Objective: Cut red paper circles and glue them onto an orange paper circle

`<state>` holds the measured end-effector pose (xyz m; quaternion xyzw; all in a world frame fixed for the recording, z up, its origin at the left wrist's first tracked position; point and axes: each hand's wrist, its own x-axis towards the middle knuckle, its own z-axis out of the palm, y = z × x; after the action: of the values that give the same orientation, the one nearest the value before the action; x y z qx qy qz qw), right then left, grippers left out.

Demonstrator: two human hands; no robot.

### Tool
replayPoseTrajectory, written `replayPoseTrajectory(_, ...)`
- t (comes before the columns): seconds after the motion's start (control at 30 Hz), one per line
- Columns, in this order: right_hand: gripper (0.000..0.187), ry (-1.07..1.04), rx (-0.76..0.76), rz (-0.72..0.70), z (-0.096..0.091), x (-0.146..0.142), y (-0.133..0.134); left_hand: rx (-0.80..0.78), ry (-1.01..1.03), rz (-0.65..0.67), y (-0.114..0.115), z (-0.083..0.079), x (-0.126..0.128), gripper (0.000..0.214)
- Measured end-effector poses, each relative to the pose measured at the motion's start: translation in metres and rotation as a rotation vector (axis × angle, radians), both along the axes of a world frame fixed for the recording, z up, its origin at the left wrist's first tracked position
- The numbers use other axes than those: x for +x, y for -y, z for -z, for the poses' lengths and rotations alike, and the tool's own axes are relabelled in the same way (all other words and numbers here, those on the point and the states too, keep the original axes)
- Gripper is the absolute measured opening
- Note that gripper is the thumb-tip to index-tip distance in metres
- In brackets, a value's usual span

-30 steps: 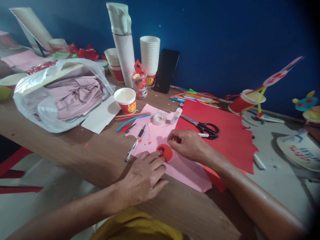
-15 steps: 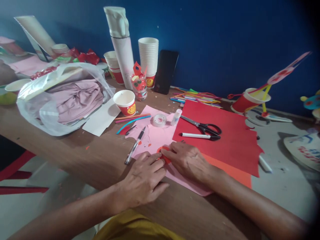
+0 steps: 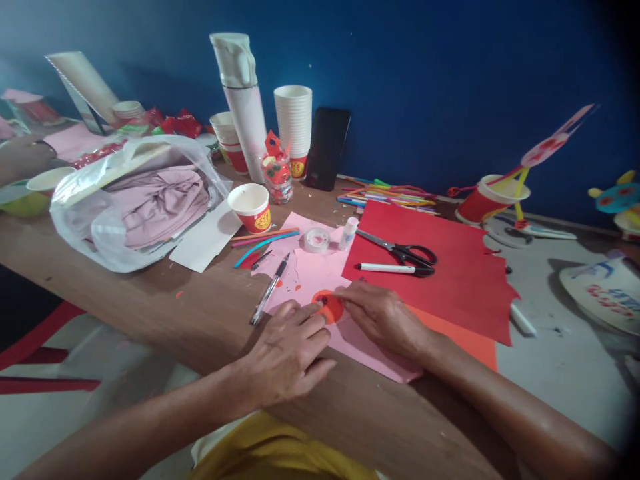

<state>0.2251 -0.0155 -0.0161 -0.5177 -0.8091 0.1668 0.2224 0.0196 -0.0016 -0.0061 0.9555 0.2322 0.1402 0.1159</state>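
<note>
An orange paper disc with small dark marks lies on a sheet of pink paper. My left hand rests palm down, its fingers loosely extended and a fingertip on the disc's left side. At the opposite edge, the fingers of my right hand are bunched together, index finger pointing at the disc; whatever they may pinch is hidden. A black-and-clear pen lies left of the hands. Beyond them are a tape roll, a glue stick, black-handled scissors and a white marker.
Red paper overlaps orange paper on the right. Behind stand a paper cup, a cup stack, a bottle and a phone. A plastic bag sits left. Another person's hand shows at far left.
My right hand has drawn back slightly to the right, uncovering more of the orange disc. My left hand stays on the disc's left side. The view has shifted a little.
</note>
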Motion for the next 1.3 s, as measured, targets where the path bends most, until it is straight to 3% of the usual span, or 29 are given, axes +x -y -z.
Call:
replayPoseTrajectory(0.27,0.018,0.327,0.123,-0.012,-0.003,-0.016,0.006,0.037,0.0,0.029,-0.003,0.003,0.0,0.017)
replayPoseTrajectory(0.4,0.019,0.339,0.136,0.006,-0.003,-0.019,0.007,0.037,0.052,0.057,-0.01,-0.002,-0.007,0.015)
replayPoseTrajectory(0.53,0.03,0.37,0.13,-0.002,0.0,-0.016,0.007,0.056,0.106,-0.037,-0.016,-0.007,-0.02,0.015)
replayPoseTrajectory(0.87,0.023,0.389,0.112,-0.004,-0.002,-0.019,0.009,0.091,-0.033,0.028,-0.016,-0.001,-0.016,0.028)
replayPoseTrajectory(1.0,0.024,0.309,0.081,-0.003,0.0,-0.016,0.007,0.059,-0.071,0.032,-0.018,-0.008,-0.012,0.029)
replayPoseTrajectory(1.1,0.026,0.077,0.011,0.012,0.002,-0.009,0.005,0.023,-0.06,0.025,-0.019,-0.009,-0.012,0.027)
replayPoseTrajectory(1.2,0.024,-0.189,-0.021,0.11,0.003,-0.001,0.001,0.013,-0.021,0.017,-0.018,-0.005,-0.012,0.026)
replayPoseTrajectory(1.3,0.022,-0.268,0.001,0.216,0.004,0.003,-0.002,-0.003,0.046,0.025,-0.02,0.001,-0.012,0.024)
